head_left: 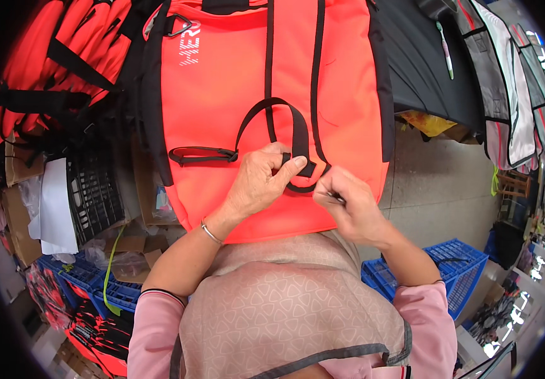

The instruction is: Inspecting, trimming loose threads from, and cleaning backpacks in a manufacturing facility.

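A bright orange-red backpack [222, 95] with black side panels lies in front of me. A wide shoulder strap [293, 57] with black edging runs down it. My left hand [261, 180] pinches black webbing [300, 129] near the strap's lower end, thumb on top. The webbing arches up and over to the left, ending in a loop [200, 154] lying on the bag. Close beside, to the right, my right hand [351, 205] is closed by the strap's edge. A small dark bit shows between its fingers, too little to name.
Several red and black bags [89, 50] are heaped at the left. Below them stand a black crate [92, 196] and cardboard boxes. A blue crate [455, 265] sits low on the right. Beyond the bag, a toothbrush [445, 50] lies on black cloth [421, 69]; grey bags [506, 82] hang farther right.
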The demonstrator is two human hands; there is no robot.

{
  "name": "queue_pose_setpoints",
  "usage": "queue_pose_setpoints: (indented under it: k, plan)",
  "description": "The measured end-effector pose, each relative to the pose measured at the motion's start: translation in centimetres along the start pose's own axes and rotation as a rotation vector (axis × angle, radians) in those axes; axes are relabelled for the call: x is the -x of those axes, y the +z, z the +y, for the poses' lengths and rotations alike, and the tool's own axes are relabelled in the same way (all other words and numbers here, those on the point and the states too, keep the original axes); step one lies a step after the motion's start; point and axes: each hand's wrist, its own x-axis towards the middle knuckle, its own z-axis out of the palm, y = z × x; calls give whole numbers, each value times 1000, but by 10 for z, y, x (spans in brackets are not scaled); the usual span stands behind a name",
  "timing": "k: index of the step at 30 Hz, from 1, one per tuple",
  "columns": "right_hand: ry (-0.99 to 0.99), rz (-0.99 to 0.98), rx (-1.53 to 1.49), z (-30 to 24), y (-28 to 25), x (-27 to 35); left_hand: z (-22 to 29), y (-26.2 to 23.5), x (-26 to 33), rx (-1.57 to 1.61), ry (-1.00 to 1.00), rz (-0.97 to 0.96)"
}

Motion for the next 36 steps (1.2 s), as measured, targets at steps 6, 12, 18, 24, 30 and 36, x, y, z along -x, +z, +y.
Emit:
queue_pose_setpoints:
  k: [6,12,18,24,30,36]
  plan:
    - [138,209,-146,0,-25,6,4,-1,-1,39,-34,-3]
    - [-250,46,420,2,-18,-10,3,-2,-1,-30,-44,-37]
    - [-447,-44,533,10,-20,-21,9,-2,-2,-54,-54,-46]
    - [-594,-102,660,9,-21,-30,12,-3,-5,-109,-78,-82]
    - [-477,-105,609,25,-7,-36,3,-2,-8,-80,-94,-60]
    - [-173,-116,493,22,0,-39,4,-5,-19,-67,-96,30]
